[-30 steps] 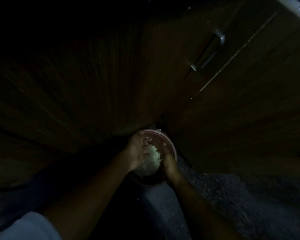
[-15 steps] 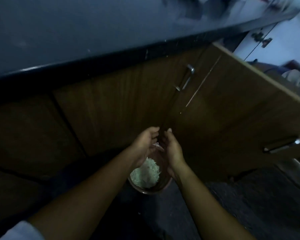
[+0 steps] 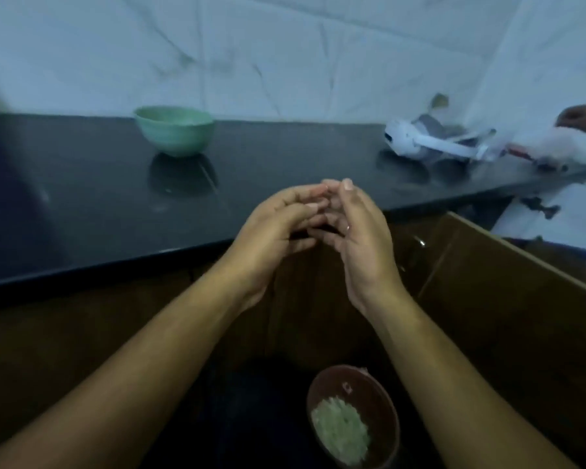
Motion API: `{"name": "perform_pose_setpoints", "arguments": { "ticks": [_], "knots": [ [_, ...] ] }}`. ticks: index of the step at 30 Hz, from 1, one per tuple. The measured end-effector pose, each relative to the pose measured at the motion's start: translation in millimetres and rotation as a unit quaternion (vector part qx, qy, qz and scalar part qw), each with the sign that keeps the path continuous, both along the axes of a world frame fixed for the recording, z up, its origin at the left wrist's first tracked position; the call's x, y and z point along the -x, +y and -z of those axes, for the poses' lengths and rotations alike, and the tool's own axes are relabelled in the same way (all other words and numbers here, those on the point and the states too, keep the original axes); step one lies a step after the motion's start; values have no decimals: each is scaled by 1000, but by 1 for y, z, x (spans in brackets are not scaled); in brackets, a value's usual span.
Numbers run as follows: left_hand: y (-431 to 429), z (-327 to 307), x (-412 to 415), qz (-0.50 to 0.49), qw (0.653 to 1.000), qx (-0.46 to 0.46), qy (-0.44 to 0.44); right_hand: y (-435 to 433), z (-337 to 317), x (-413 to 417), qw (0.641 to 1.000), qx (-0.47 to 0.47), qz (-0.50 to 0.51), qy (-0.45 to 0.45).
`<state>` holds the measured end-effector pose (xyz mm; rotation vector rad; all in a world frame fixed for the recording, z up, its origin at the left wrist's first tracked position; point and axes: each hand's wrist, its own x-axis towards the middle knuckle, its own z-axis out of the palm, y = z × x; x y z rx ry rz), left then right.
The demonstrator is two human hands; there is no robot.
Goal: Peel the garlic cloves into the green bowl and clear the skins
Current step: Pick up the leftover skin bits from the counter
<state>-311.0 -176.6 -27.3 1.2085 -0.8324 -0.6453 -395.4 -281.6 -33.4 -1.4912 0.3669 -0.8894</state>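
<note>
The green bowl (image 3: 175, 130) stands on the black counter (image 3: 82, 204) at the back left; its contents are hidden from here. Low on the floor sits a round brown bin (image 3: 354, 416) with a pile of pale garlic skins (image 3: 340, 434) inside. My left hand (image 3: 274, 231) and my right hand (image 3: 359, 231) are raised together at the counter's front edge, high above the bin. Their fingertips touch each other, fingers loosely bent. Neither hand visibly holds anything.
A white headset-like device (image 3: 430, 140) lies on the counter's right end, with another person's hand (image 3: 579, 118) near it. Brown wooden cabinet doors (image 3: 508, 299) run below the counter, one swung open on the right. A marble wall rises behind.
My hands have risen from the bin, where they were dropping skins, up to counter height. My view has lifted from the cabinet fronts to the counter top and the green bowl.
</note>
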Motion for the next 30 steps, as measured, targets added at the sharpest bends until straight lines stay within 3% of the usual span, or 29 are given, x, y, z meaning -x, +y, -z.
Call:
{"name": "perform_pose_setpoints", "arguments": {
  "ticks": [9,14,20,27,30],
  "knots": [
    [106,-51,-101,-228,973,23,-15,79,-63,-134,986,56,-157,5],
    [119,-62,-162,-311,950,7,-7,59,-71,-203,993,79,-89,-8],
    [87,-64,-241,-333,942,-41,12,7,-64,-270,998,61,-7,24],
    [45,-43,-338,-330,938,-99,25,-28,-37,-347,990,61,-30,120],
    [50,-33,-352,-323,940,-110,-9,-23,-27,-358,985,98,-48,133]
  ]
}}
